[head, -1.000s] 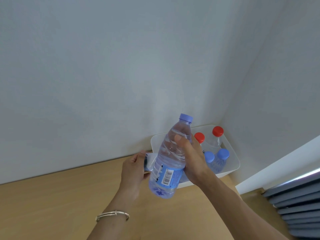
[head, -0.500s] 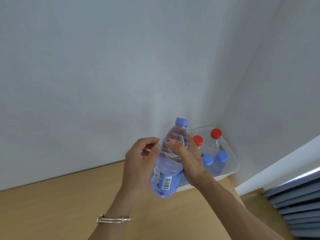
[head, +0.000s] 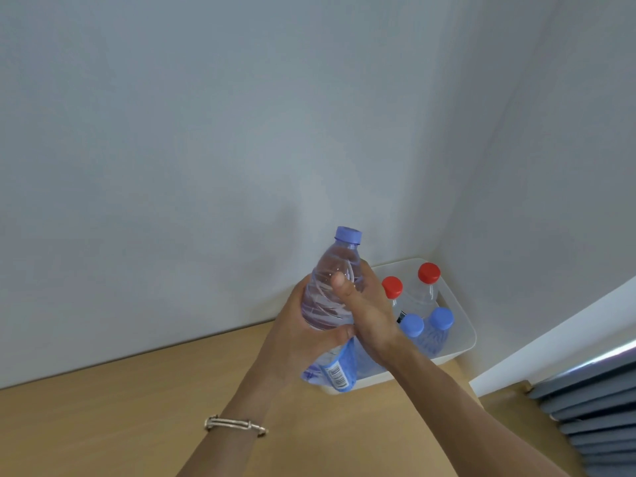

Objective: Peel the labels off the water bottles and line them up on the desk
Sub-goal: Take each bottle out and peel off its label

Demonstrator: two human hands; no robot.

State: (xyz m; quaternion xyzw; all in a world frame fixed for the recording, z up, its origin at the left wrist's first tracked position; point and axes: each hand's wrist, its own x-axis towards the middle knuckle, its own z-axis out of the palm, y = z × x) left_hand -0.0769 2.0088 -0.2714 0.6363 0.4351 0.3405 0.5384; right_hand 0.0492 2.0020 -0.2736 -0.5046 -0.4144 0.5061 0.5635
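The left hand [head: 296, 339] and right hand [head: 368, 315] curl fingers round the clear blue-capped plastic water bottle [head: 330, 294]; seemingly full, heavy, slippery, best gripped above its blue label [head: 339, 370].

Plain pale grey-white wall [head: 172, 132] fills the upper view; meets a side wall [head: 557, 149] at a vertical corner on the right; soft even light, faint shadow low near the corner. Light wooden desk [head: 103, 425] butts against the wall base along the bottom. Lower right: slanted white ledge [head: 568, 330]; thin bright strip [head: 619, 352] under it; grey horizontal slats [head: 599, 421] below, blind or radiator unclear.
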